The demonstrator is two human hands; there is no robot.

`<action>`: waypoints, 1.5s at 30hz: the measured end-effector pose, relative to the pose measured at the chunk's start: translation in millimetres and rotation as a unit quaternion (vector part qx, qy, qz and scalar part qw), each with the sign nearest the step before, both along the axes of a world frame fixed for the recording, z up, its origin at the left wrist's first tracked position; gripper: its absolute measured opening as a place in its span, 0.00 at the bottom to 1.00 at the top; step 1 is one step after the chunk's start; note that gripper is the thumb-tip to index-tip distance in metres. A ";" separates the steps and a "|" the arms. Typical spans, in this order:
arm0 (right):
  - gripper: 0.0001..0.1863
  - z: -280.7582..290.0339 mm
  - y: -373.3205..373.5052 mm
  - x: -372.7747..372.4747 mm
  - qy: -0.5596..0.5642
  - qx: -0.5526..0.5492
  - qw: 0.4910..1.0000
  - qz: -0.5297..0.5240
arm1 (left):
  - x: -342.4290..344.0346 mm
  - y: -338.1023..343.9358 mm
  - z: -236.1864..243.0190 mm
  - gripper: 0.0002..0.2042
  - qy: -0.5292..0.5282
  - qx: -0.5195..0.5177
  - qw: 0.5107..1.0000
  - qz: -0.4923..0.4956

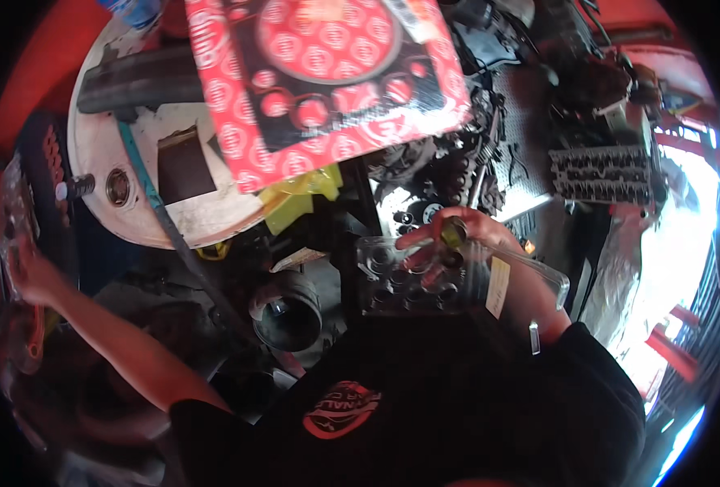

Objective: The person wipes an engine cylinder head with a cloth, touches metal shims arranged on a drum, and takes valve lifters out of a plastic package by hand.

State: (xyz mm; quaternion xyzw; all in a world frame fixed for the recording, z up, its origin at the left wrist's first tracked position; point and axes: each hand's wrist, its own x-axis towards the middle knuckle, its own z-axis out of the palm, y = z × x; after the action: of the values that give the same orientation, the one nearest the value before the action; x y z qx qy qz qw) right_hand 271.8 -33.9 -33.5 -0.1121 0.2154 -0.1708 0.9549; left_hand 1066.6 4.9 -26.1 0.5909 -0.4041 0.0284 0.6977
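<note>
My right hand [490,230] grips a clear plastic tray [376,302] with round moulded pockets, held in front of my chest. Some of its fingers show through the plastic. A small brass-coloured round part [454,233] sits at those fingers. Far out at the left rim, my left hand [24,274] is closed on crinkled clear plastic wrapping [11,195]; its fingertips are blurred and what the wrapping contains is unclear. Above and ahead, a red-and-white patterned gasket package [246,154] with dark gaskets under clear film looms close; what supports it does not show.
A round, stained white drum top [206,231] at left bears a dark bar [145,81] and a teal-handled rod [142,174]. A black cylindrical housing [288,312] stands below. Greasy engine parts [477,154] crowd a metal sheet; a cylinder head [603,174] lies at right.
</note>
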 end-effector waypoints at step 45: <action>0.24 42.0 34.1 -212.9 0.098 -0.053 0.992 0.064 | -810.3 58.8 68.1 0.21 -0.011 0.380 0.788 -0.485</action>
State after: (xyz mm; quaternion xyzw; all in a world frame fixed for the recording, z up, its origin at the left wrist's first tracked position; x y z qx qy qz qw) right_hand 58.9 0.2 8.6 -0.1928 0.2909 -0.1084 0.9308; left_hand 256.3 63.7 42.1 0.5343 -0.6230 -0.4631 0.3346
